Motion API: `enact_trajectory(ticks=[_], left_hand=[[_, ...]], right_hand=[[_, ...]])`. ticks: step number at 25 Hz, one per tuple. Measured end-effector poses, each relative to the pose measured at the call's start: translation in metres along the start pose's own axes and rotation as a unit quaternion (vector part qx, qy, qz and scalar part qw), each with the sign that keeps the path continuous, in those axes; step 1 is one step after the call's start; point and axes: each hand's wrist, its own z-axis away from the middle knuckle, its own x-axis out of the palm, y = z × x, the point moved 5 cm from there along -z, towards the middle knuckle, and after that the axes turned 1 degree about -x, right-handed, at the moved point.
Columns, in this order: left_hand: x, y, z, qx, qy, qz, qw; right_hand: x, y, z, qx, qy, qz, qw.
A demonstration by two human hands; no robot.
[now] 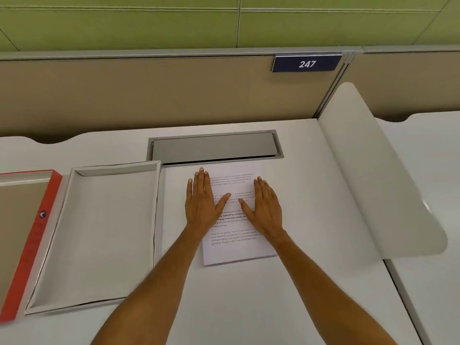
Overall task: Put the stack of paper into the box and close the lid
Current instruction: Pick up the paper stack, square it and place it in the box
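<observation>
The left hand (200, 195) and right hand (266, 202) lie flat and unclenched, grasping nothing, on the printed white paper stack (239, 245), just right of the shallow white cardboard box (99, 232) (red-edged lid (37, 232) beyond); lifting risks fanning loose sheets; stack thickness seems slight.

Two bare forearms, no sleeves visible

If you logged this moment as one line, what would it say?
stage: before pickup | left hand: flat on paper stack | right hand: flat on it | box: open, empty, left of stack | red lid: off, beside box
</observation>
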Motion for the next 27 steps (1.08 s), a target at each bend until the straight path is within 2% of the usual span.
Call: enact_trajectory(ticks=[8,12,15,17,20,23,27], left_hand=[[0.013,-0.008,0.014,-0.023,-0.039,-0.026,0.999],[0.018,-0.011,0.020,-0.072,-0.047,-0.007,0.996],[0.019,-0.011,0.028,-0.134,-0.049,0.029,0.989],[0.016,-0.007,0.031,-0.183,-0.042,0.012,0.982],[0.008,0.001,0.031,-0.267,-0.045,0.003,0.963],[0.007,0.007,0.029,-0.362,-0.092,0.070,0.925],[0.004,0.011,0.023,-0.415,-0.141,0.116,0.891]], right_hand=[[0.012,-0.002,0.010,0.022,-0.018,-0.031,0.999],[0.015,-0.004,0.012,0.058,-0.016,-0.076,0.995],[0.015,-0.005,0.009,0.124,-0.014,-0.128,0.984],[0.014,-0.005,0.007,0.188,-0.020,-0.136,0.973],[0.006,-0.006,0.004,0.261,-0.011,-0.095,0.961],[-0.002,-0.005,0.001,0.324,-0.028,-0.068,0.943],[-0.005,-0.002,-0.005,0.356,-0.080,-0.072,0.928]])
